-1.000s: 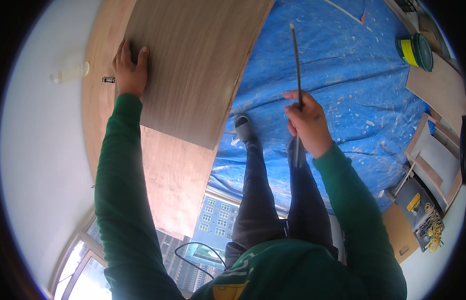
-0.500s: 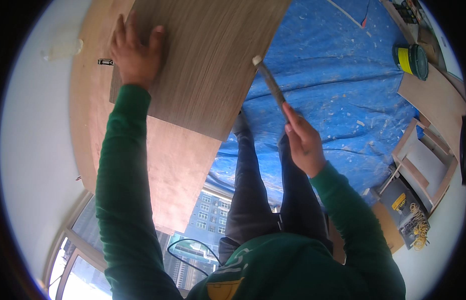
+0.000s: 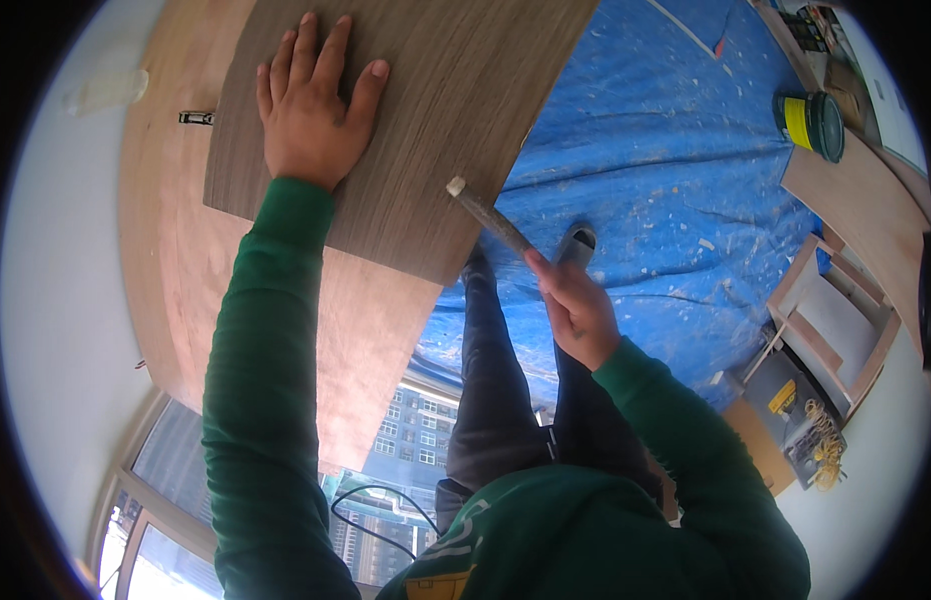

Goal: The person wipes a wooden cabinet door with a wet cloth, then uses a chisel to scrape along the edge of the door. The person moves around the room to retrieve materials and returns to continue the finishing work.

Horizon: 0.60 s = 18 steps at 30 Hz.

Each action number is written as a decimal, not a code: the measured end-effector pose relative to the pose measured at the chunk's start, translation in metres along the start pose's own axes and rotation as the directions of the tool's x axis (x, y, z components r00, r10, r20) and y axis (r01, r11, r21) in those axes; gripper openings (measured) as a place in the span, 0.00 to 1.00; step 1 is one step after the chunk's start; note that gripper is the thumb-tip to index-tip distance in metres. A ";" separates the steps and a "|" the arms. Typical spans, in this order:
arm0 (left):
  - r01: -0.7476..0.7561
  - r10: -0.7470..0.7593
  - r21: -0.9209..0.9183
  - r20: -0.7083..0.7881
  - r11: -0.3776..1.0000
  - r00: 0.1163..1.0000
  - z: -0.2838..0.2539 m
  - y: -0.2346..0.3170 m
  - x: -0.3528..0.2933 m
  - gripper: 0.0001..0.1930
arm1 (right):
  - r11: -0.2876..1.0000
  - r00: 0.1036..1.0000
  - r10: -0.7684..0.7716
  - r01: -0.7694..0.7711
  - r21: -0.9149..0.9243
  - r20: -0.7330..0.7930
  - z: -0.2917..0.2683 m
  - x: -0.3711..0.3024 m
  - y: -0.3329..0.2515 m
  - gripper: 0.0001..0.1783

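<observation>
My left hand (image 3: 315, 115) lies flat with spread fingers on a brown wood-grain panel (image 3: 435, 110). The panel rests on a larger pale wooden board (image 3: 360, 320). In my right hand (image 3: 577, 308) is a slim, worn grey-brown stick-like tool (image 3: 495, 220) with a pale blunt tip; its exact kind does not show. The tip points up and left, over the panel near its right edge, and whether it touches is unclear. A small metal hinge (image 3: 196, 118) sits by the panel's left edge.
Blue sheeting (image 3: 665, 190) covers the floor, flecked with debris. A dark green bucket (image 3: 813, 125) with a yellow band stands at the far right. Below it are a wooden frame (image 3: 810, 345) and coiled cord (image 3: 823, 445). A window (image 3: 170, 500) is at lower left.
My left hand has slid right on the panel, clear of its left edge. My right hand has swung the tool left and down, over the panel. A slippered foot now shows on the sheeting.
</observation>
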<state>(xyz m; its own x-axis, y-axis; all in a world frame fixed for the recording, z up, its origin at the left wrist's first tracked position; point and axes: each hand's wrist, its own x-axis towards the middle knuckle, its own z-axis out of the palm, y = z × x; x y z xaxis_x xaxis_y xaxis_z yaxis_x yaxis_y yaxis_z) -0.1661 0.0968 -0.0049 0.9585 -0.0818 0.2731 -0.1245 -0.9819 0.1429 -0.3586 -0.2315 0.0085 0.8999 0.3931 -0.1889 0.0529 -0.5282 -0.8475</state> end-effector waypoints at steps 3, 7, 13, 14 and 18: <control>0.025 -0.025 -0.045 -0.001 0.999 1.000 0.004 0.004 0.001 0.33 | 1.000 1.000 0.009 -0.009 -0.025 0.020 0.000 -0.006 0.004 0.35; 0.024 -0.024 -0.012 0.005 1.000 1.000 0.000 0.001 -0.001 0.33 | 1.000 0.998 -0.021 0.020 -0.023 -0.058 0.007 0.014 0.005 0.33; -0.003 0.003 -0.004 0.001 1.000 1.000 0.003 0.004 0.002 0.33 | 0.999 0.963 -0.002 0.016 0.050 -0.269 -0.009 0.090 -0.005 0.30; 0.000 0.000 0.000 0.004 1.000 1.000 0.002 0.004 0.001 0.33 | 0.998 0.959 0.006 0.012 0.059 -0.285 -0.008 0.091 -0.004 0.30; 0.009 -0.009 -0.006 0.017 1.000 1.000 0.003 0.004 0.001 0.33 | 0.998 0.995 0.062 -0.064 -0.018 -0.073 0.003 0.009 -0.006 0.29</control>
<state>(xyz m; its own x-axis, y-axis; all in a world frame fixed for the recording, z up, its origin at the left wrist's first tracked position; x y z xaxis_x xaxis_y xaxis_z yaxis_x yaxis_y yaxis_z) -0.1653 0.0923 -0.0068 0.9638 -0.0760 0.2556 -0.1174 -0.9816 0.1508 -0.3524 -0.2230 0.0104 0.9306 0.3035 -0.2046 0.0032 -0.5658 -0.8245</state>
